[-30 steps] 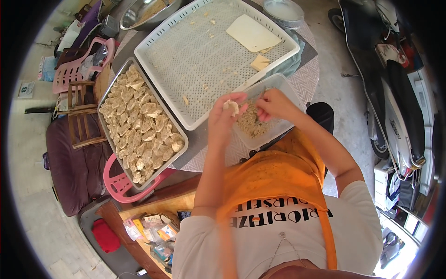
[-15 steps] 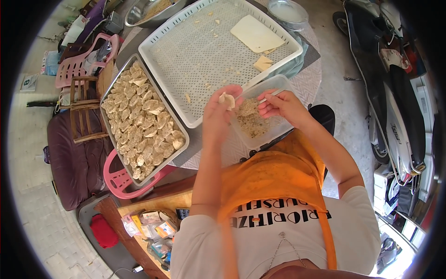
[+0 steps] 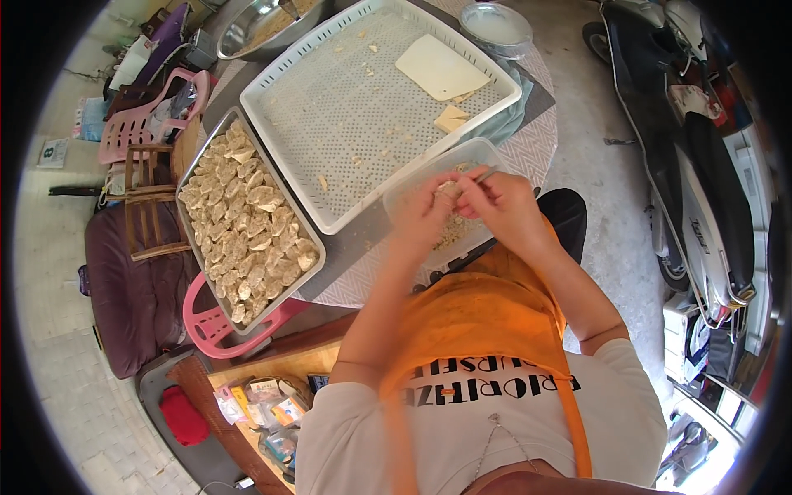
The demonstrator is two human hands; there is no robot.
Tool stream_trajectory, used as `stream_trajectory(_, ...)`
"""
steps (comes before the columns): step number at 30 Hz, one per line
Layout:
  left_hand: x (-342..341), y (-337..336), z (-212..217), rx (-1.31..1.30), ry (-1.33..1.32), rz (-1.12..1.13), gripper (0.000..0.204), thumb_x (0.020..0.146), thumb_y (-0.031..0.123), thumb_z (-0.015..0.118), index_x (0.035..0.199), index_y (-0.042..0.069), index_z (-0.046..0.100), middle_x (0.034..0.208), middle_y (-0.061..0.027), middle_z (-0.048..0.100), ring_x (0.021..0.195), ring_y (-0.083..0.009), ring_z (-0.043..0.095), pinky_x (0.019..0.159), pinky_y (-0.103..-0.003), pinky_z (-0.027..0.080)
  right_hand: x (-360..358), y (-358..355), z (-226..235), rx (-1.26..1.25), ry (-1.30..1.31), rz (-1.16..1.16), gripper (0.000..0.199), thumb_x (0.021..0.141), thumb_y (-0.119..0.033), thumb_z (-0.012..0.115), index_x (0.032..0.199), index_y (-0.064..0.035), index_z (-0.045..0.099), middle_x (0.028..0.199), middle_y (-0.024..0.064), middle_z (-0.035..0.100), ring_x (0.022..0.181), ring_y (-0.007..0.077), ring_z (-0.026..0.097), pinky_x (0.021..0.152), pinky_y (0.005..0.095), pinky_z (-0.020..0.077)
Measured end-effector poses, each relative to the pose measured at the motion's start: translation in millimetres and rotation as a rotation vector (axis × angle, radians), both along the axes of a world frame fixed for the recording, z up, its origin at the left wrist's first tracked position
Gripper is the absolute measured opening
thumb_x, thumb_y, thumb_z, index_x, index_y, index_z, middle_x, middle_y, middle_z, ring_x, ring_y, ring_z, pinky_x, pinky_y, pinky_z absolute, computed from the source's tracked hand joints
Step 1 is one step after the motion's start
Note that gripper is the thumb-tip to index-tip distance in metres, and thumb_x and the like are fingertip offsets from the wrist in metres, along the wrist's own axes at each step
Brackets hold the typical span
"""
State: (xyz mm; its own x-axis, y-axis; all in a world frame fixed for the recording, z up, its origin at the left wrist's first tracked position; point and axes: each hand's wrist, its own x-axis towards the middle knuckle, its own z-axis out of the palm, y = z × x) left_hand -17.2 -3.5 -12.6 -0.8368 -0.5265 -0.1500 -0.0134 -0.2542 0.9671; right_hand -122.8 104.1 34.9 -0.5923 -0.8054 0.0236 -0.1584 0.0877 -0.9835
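Observation:
My left hand (image 3: 422, 216) cups a small pale dumpling wrapper (image 3: 447, 191) above a clear plastic tub of minced filling (image 3: 412, 186). My right hand (image 3: 503, 206) pinches a thin metal utensil (image 3: 485, 175) whose tip rests on the wrapper. Both hands meet over the tub at the table's near edge. To the left a metal tray (image 3: 193, 175) is packed with several folded dumplings (image 3: 247, 219). A large white perforated tray (image 3: 280, 78) beyond the tub holds a stack of flat wrappers (image 3: 441, 68) and scraps.
A steel bowl (image 3: 256, 29) and a round lidded tub (image 3: 498, 25) stand at the far side of the patterned round table (image 3: 532, 140). Pink plastic chairs (image 3: 213, 326), a wooden chair (image 3: 148, 202) and a purple bag (image 3: 132, 297) are on the left. A parked scooter (image 3: 701, 190) is on the right.
My left hand has drawn in over the filling tub and my right hand has closed onto it, bringing the utensil to the wrapper.

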Motion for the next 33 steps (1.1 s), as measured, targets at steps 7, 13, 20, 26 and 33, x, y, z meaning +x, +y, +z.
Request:
stream_trajectory(7, 2.7, 8.0, 11.9, -0.272, -0.072, 0.079, 0.020, 0.095, 0.005, 0.037, 0.110, 0.005, 0.050, 0.077, -0.0007, 0.055, 0.058, -0.0094, 0.047, 0.054, -0.024, 0.042, 3.1, -11.7, 19.7, -0.021, 0.567, 0.099, 0.013, 0.084, -0.013, 0.060, 0.083, 0.0003, 0.063, 0.071, 0.0156, 0.062, 0.062, 0.0318, 0.061, 0.055, 0.0360, 0.0488)
stream_trajectory(13, 1.7, -4.0, 11.8, -0.503, -0.193, 0.140, 0.018, 0.093, 0.008, 0.042, 0.106, 0.004, 0.053, 0.081, -0.0004, 0.056, 0.065, -0.0074, 0.049, 0.053, -0.022, 0.041, 2.1, 3.0, 27.6, -0.175, 0.604, -0.163, 0.006, 0.083, -0.005, 0.061, 0.082, 0.0011, 0.062, 0.066, 0.0111, 0.061, 0.052, 0.0217, 0.059, 0.049, 0.0302, 0.0465)
stream_trajectory(20, 7.6, -13.3, 9.7, 0.357, -0.050, 0.129, 0.016, 0.093, 0.005, 0.042, 0.104, 0.007, 0.052, 0.077, -0.0040, 0.054, 0.061, -0.0127, 0.050, 0.056, -0.025, 0.044, -26.3, 3.0, 8.7, 0.097, 0.766, 0.178, 0.006, 0.085, -0.006, 0.060, 0.086, -0.0003, 0.060, 0.076, 0.0102, 0.064, 0.061, 0.0253, 0.061, 0.055, 0.0324, 0.0484)
stream_trajectory(26, -2.2, -14.7, 6.9, 0.651, 0.237, 0.184, 0.014, 0.095, 0.012, 0.043, 0.102, 0.003, 0.051, 0.085, -0.0065, 0.055, 0.066, -0.0147, 0.052, 0.062, -0.027, 0.047, -29.1, 4.5, -10.9, 0.312, 0.983, 0.630, 0.019, 0.076, -0.002, 0.055, 0.093, -0.0070, 0.061, 0.080, 0.0107, 0.063, 0.074, 0.0319, 0.062, 0.066, 0.0396, 0.0504)
stream_trajectory(33, -1.3, -24.2, 11.8, 0.794, 0.071, 0.153, 0.035, 0.097, 0.035, 0.042, 0.075, 0.009, 0.049, 0.065, -0.0033, 0.049, 0.055, -0.0153, 0.048, 0.048, -0.026, 0.038, -57.5, -31.8, -3.2, 0.182, 0.848, 0.533, 0.017, 0.081, -0.006, 0.056, 0.096, -0.0046, 0.064, 0.083, 0.0142, 0.063, 0.077, 0.0328, 0.062, 0.066, 0.0406, 0.0501)
